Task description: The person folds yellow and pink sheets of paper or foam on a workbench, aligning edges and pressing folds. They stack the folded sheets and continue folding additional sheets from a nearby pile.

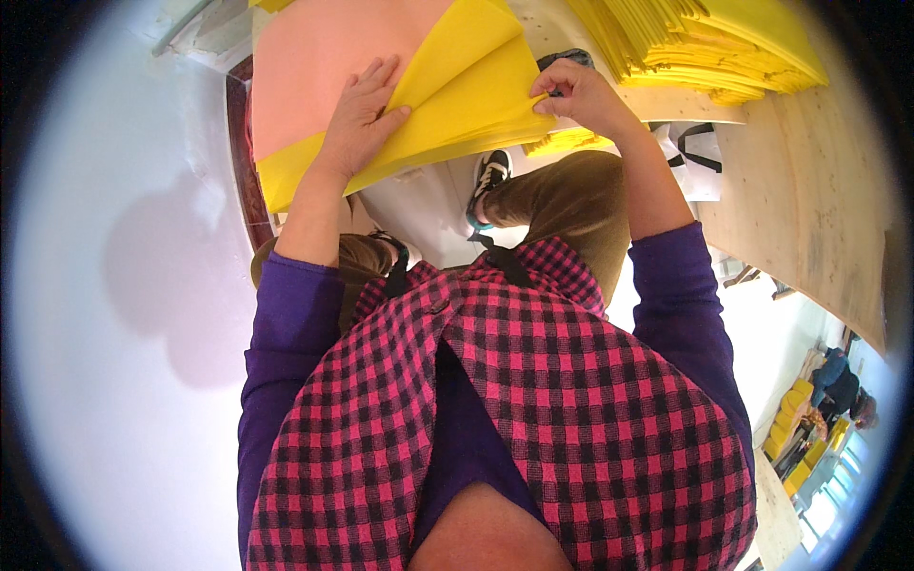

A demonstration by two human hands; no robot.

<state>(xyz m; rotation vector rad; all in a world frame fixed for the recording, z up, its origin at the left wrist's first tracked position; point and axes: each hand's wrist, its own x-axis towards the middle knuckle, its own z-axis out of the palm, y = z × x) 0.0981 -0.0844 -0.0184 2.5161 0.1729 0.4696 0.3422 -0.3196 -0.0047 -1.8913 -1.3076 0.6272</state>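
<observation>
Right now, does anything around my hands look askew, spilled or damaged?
I see nothing spilled or torn. The yellow stack at the upper right looks untidy: its edges fan unevenly. The yellow sheet pinched by your right hand lies slanted over the pink sheet.

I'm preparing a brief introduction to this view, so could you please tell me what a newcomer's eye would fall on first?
The pink-and-black checked garment dominates the lower middle. Above it, a bright yellow sheet meets a pink sheet, with the left hand spread across both and the right hand pinching the yellow one's right edge. A thick pile of yellow sheets stands out at upper right.
</observation>
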